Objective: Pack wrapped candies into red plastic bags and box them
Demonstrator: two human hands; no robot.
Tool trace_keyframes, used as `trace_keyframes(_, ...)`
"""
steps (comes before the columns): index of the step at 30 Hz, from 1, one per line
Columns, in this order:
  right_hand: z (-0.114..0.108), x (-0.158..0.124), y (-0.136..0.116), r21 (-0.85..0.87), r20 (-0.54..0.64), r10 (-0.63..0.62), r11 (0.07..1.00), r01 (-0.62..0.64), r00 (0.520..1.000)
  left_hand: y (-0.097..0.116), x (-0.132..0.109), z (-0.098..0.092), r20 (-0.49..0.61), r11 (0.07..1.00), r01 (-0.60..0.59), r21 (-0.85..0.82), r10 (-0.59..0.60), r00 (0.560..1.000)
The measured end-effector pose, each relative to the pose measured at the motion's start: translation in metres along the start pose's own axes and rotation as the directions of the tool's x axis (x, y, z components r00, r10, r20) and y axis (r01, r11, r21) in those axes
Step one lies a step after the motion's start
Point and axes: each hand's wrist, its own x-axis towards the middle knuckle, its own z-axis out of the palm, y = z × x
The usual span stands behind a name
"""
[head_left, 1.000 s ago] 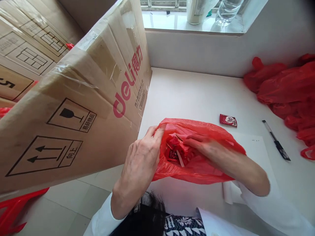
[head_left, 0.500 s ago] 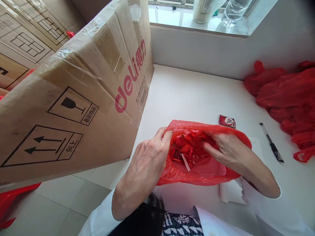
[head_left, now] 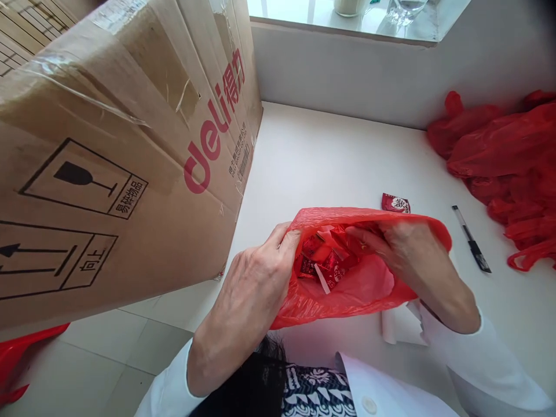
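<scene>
Pinched between the thumb and fingers of my left hand (head_left: 259, 272) is the left rim of a red plastic bag (head_left: 369, 298), which is held with its mouth towards me. Several small red packets (head_left: 332, 269) lie inside, some with white print, along with a thin pale strip (head_left: 321, 279). My right hand (head_left: 406, 246) reaches into the bag from the right, blurred by motion. Its thumb stretches towards the packets, while the other fingers are mostly hidden, so I cannot tell what they hold. One loose dark red packet (head_left: 396, 203) rests on the table just behind the bag.
A big cardboard box (head_left: 165, 214) stands at the left. Red plastic bags (head_left: 504, 156) are heaped at the right by the wall, near a black pen (head_left: 472, 240) on the white table (head_left: 330, 156). Paper (head_left: 402, 324) lies under my right forearm. The window sill (head_left: 299, 14) is behind.
My right hand has moved deeper towards the bag's far side, and the packets inside have shifted a little. The left hand keeps its hold. The camera view has tilted slightly.
</scene>
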Motion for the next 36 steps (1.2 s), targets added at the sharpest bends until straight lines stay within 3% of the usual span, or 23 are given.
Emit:
trace_keyframes(4, -0.014, -0.013, 0.002, -0.059, -0.033, -0.011, 0.998, 0.009, 0.999, 0.002, 0.002, 0.003, -0.054, 0.998, -0.049, -0.038, 0.047, 0.997)
trace_keyframes(8, -0.015, -0.015, -0.002, -0.042, 0.024, 0.026, 0.999, -0.025, 0.999, 0.003, 0.007, 0.006, -0.039, 0.998, -0.023, -0.056, 0.021, 0.999)
trace_keyframes(13, -0.015, -0.008, -0.013, 0.235, 0.248, 0.041, 0.967, -0.101, 0.968, 0.003, 0.012, 0.012, -0.031, 0.968, -0.012, -0.25, 0.004, 1.0)
trace_keyframes(19, -0.011, -0.011, -0.022, 0.485, 0.316, 0.077, 0.844, -0.231, 0.946, 0.002, 0.011, 0.011, 0.021, 0.915, 0.006, -0.404, 0.003, 1.0)
trace_keyframes(25, -0.005, -0.017, -0.02, 0.504, 0.096, 0.139, 0.847, -0.169, 0.986, -0.002, 0.012, 0.007, -0.012, 0.875, 0.006, -0.484, -0.014, 1.0)
trace_keyframes(32, -0.014, -0.022, -0.023, 0.462, -0.039, 0.073, 0.886, -0.047, 0.997, 0.002, 0.013, 0.002, -0.058, 0.875, -0.055, -0.481, 0.032, 0.998)
trace_keyframes(36, -0.014, -0.024, -0.017, 0.518, -0.115, 0.188, 0.849, -0.103, 0.975, -0.001, 0.013, -0.007, -0.026, 0.847, -0.072, -0.527, 0.069, 0.997)
